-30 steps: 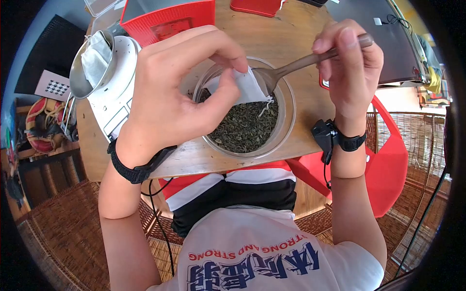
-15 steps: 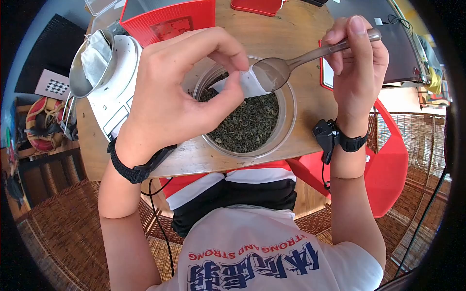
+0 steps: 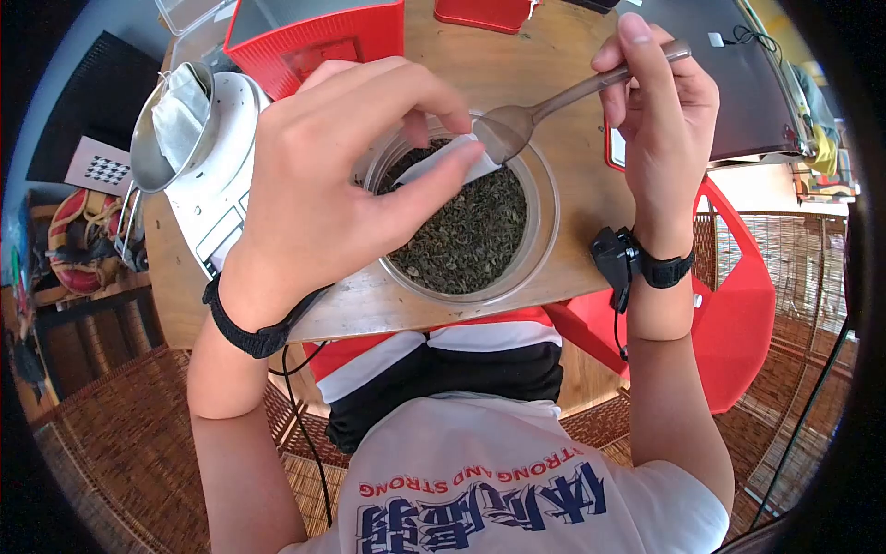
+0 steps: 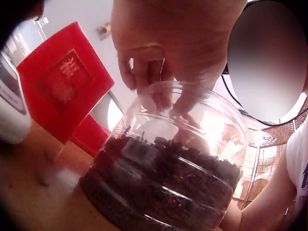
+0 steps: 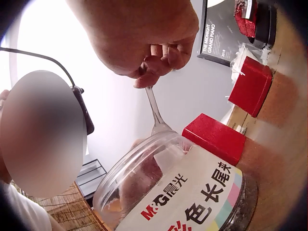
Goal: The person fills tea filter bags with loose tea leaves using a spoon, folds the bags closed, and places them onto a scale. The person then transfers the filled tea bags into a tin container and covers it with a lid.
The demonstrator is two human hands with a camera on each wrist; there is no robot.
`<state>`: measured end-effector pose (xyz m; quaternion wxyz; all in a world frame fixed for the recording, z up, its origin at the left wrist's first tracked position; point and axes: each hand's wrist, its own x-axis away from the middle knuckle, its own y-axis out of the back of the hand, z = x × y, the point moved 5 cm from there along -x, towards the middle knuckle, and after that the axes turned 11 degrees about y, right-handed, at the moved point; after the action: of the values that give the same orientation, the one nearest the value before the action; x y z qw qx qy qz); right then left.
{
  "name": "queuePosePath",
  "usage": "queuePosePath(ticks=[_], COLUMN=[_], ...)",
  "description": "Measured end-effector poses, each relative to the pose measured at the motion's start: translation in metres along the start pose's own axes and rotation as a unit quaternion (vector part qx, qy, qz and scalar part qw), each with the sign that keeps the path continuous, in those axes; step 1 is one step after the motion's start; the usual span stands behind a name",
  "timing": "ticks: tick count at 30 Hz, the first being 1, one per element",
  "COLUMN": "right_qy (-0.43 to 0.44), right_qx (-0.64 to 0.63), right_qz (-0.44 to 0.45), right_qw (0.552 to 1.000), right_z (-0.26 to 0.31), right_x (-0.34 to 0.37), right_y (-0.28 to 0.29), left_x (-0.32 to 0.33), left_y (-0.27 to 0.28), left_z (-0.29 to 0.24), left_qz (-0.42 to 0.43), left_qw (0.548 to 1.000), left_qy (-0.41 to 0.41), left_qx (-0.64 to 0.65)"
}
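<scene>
A round clear tub [image 3: 544,242] holds dark loose leaves [image 3: 475,231]. Over it, my left hand [image 3: 341,175] pinches a small white bag [image 3: 441,166] between thumb and fingers. My right hand [image 3: 666,120] grips the handle of a translucent grey spoon [image 3: 510,129], whose bowl is at the bag's right end; whether leaves lie in the bowl I cannot tell. In the left wrist view the leaves [image 4: 159,178] fill the lower part of the tub. The right wrist view has the spoon's handle [image 5: 153,106] slanting down from my right hand [image 5: 144,43] to the tub's rim.
Left of the tub, a metal bowl [image 3: 140,152] with white bags [image 3: 180,115] sits on a white scale [image 3: 198,222]. An open red box [image 3: 318,46] stands behind my left hand. At the back lies a red tin [image 3: 484,13], and a dark case [image 3: 720,83] is at the right.
The white bag has tipped flatter and lower over the leaves. My right hand and the spoon rose to the right, then came back left, with the spoon's bowl against the bag's end.
</scene>
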<state>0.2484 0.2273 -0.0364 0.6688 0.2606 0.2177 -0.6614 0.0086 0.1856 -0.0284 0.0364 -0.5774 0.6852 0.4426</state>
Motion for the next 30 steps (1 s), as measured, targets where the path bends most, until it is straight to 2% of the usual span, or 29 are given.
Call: queuePosePath(ticks=[2, 7, 10, 12, 14, 16, 18, 19, 22, 27, 30], right_qy=[0.009, 0.005, 0.006, 0.056, 0.041, 0.057, -0.005, -0.015, -0.012, -0.019, -0.04], right_qx=[-0.007, -0.02, -0.022, -0.098, -0.15, -0.127, -0.06, -0.1, -0.033, -0.037, -0.08], right_qz=[0.007, 0.012, -0.033, -0.025, 0.003, 0.057, 0.168, 0.241, 0.283, 0.263, 0.231], right_qw=[1.0, 1.0, 0.999, 0.993, 0.988, 0.989, 0.984, 0.965, 0.958, 0.964, 0.969], right_z=[0.001, 0.004, 0.005, 0.014, 0.02, 0.014, 0.02, 0.023, 0.026, 0.018, 0.01], right_x=[0.0, 0.001, 0.0, -0.007, -0.011, -0.009, 0.008, 0.01, 0.013, 0.009, 0.002], right_y=[-0.002, -0.005, 0.002, 0.012, 0.006, 0.001, -0.017, -0.03, -0.039, -0.03, -0.026], left_x=[0.0, 0.001, 0.0, 0.0, -0.002, -0.003, -0.001, -0.001, -0.001, 0.001, -0.001], left_y=[0.002, 0.003, 0.002, 0.001, 0.003, 0.003, 0.0, 0.0, -0.002, 0.0, 0.005], left_z=[0.003, 0.001, 0.004, 0.006, 0.011, 0.012, 0.012, 0.011, 0.014, 0.009, 0.01], left_qz=[0.003, 0.034, 0.026, 0.015, 0.011, 0.009, 0.012, 0.018, 0.02, 0.018, -0.015], left_qw=[0.999, 0.997, 0.998, 0.999, 1.0, 0.999, 0.999, 0.999, 0.999, 0.998, 0.991], left_qy=[0.029, 0.03, 0.03, 0.029, 0.024, 0.028, 0.036, 0.032, 0.022, 0.041, 0.084], left_qx=[-0.043, -0.056, -0.041, -0.028, 0.006, 0.011, 0.024, 0.02, 0.018, 0.033, 0.104])
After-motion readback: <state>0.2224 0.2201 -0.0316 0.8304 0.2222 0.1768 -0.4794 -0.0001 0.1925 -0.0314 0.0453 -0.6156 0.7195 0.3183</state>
